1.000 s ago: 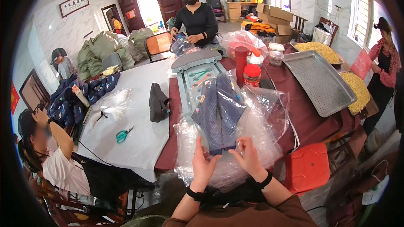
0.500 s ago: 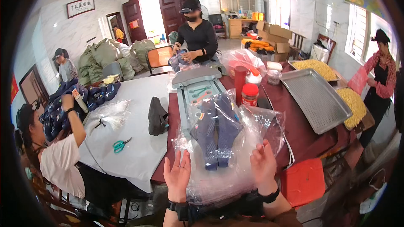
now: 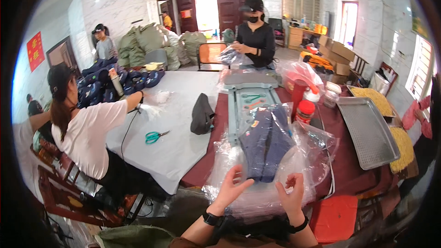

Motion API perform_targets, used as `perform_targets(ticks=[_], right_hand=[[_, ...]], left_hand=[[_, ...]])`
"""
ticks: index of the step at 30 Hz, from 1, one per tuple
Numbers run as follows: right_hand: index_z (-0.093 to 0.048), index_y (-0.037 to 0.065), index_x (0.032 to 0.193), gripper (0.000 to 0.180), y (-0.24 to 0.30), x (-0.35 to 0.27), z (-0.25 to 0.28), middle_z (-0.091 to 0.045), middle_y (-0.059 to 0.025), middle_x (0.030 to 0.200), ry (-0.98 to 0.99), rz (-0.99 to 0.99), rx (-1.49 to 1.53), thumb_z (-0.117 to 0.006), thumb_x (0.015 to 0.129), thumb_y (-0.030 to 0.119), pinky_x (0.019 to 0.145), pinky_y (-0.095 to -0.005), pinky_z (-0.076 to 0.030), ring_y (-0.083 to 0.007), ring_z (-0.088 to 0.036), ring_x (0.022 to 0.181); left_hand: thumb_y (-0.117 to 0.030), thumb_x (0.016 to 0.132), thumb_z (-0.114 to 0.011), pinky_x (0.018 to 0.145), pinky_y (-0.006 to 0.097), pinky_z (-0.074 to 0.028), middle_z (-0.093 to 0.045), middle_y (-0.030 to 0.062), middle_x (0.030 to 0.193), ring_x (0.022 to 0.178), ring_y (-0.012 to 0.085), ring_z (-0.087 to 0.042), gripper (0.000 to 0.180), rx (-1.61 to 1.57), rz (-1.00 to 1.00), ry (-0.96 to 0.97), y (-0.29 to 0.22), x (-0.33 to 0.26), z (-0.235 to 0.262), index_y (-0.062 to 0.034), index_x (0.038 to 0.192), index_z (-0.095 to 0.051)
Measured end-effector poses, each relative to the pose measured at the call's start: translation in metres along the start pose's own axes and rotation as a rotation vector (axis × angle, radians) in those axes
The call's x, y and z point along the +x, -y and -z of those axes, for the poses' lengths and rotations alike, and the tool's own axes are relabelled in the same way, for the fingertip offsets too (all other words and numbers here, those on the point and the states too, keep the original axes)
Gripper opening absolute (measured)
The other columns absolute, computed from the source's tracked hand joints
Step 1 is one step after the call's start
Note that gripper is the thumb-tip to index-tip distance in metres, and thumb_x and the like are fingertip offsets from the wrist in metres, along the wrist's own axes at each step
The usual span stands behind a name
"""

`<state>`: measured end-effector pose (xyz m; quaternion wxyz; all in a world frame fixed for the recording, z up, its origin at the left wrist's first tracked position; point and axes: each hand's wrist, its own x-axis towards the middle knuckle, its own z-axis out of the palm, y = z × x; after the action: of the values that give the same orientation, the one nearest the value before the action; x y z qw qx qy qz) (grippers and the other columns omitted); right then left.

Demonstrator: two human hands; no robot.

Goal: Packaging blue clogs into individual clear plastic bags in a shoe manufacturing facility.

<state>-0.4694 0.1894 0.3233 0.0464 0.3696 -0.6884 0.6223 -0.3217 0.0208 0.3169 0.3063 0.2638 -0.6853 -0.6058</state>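
Folded dark blue pants [image 3: 265,149] lie inside a clear plastic bag [image 3: 294,110] in front of me, on a stack of more clear bags [image 3: 257,207]. At the lower left end of the pants is my left hand [image 3: 232,188], with its fingers apart and nothing held. My right hand [image 3: 292,195] hovers over the clear plastic at the lower right, its fingers loosely curled and apart, also holding nothing. Whether either hand touches the plastic is hard to tell. The bag's far end reaches over a grey plastic board [image 3: 251,89].
Teal scissors [image 3: 156,137] and a dark grey pouch [image 3: 202,115] lie on the white-covered table to the left. A red-lidded jar [image 3: 304,111] stands beyond the bag. At right are a perforated metal tray [image 3: 367,133] and a red stool [image 3: 334,220]. Co-workers surround the tables.
My view has swung left. My hands have come closer together near the pants' lower end. A co-worker in white now reaches across the white table; the one in black holds a clear bag higher up.
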Motion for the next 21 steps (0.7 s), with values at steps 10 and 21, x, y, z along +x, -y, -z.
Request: perform_targets(ticks=[10,21], right_hand=[[-0.045,0.001,0.136,0.076,-0.005,-0.011,-0.016,-0.062,-0.0121,0.116,0.169,-0.167,0.015,-0.086,0.073,0.016,0.077,-0.0322,-0.051,-0.0222,-0.062,0.097],[-0.054,0.000,0.127,0.064,-0.036,-0.013,-0.018,-0.064,-0.0111,0.102,0.294,-0.171,-0.075,-0.085,0.075,0.019,0.072,-0.0313,-0.051,-0.0203,-0.062,0.085]], left_hand=[[-0.020,0.080,-0.085,0.097,0.040,-0.053,-0.051,0.0209,0.134,0.124,0.0293,-0.055,0.081,0.186,-0.040,0.068,0.006,0.001,0.001,-0.0025,0.146,-0.042],[-0.025,0.083,-0.081,0.090,0.037,-0.058,-0.051,0.0255,0.134,0.122,0.0338,-0.056,0.076,0.323,-0.074,0.078,0.013,0.003,0.000,0.0049,0.142,-0.044]])
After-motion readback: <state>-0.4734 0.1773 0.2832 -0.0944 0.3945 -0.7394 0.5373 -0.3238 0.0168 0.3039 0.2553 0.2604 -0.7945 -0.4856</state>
